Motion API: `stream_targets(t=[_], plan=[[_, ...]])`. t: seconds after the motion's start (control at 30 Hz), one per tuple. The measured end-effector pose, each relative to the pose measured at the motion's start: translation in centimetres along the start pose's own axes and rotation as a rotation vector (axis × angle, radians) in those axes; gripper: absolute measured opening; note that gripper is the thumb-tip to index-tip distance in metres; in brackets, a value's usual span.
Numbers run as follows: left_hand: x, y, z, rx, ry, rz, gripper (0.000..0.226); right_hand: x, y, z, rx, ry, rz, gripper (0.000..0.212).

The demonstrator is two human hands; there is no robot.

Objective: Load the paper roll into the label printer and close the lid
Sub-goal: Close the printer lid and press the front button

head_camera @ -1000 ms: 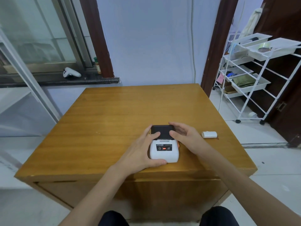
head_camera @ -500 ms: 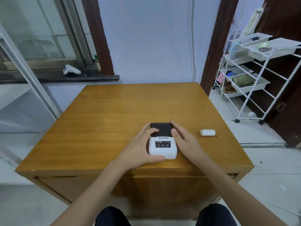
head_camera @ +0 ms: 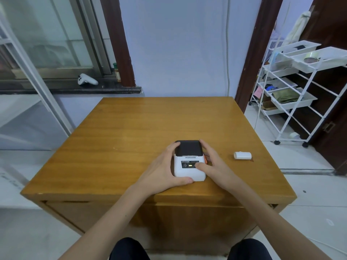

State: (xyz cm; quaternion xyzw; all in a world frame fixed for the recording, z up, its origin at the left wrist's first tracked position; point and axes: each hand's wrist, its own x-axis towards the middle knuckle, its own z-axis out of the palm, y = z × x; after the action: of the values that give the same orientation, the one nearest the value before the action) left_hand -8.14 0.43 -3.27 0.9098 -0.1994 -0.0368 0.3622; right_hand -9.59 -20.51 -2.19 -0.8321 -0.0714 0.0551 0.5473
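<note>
At the upper left of the frame a white game controller (head_camera: 86,79) lies on the dark window sill (head_camera: 75,89), with a small bottle (head_camera: 117,72) just right of it against the brown frame. Below, the wooden table (head_camera: 131,132) fills the middle of the frame. Your left hand (head_camera: 161,174) cups the left side of the label printer (head_camera: 189,160) in the lower centre: fingers together along its flank, thumb curled across the near edge. The printer's black lid (head_camera: 189,148) lies flat and shut, and a yellow light shows on the front panel. Your right hand (head_camera: 216,166) rests against the printer's right side, fingers loosely together, thumb tip on the panel. Right of it, well apart from the printer, the paper roll (head_camera: 242,155) lies on its side on the table. At the far right stands a white wire rack (head_camera: 293,94) of trays.
</note>
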Motion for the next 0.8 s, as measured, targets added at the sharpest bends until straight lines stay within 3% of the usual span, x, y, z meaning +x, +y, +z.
stream_targets(t=[0.17,0.37,0.8], plan=[[-0.10,0.29,-0.07,-0.021,0.000,-0.029,0.122,0.14,0.23,-0.16,-0.070,-0.002,-0.003,0.076],[0.04,0.38,-0.23,-0.044,-0.017,-0.052,0.124,-0.07,-0.14,-0.56,0.075,0.138,-0.012,0.040],[0.16,0.32,-0.16,-0.039,-0.013,-0.062,0.124,0.10,0.13,-0.25,0.103,0.176,0.000,0.042]])
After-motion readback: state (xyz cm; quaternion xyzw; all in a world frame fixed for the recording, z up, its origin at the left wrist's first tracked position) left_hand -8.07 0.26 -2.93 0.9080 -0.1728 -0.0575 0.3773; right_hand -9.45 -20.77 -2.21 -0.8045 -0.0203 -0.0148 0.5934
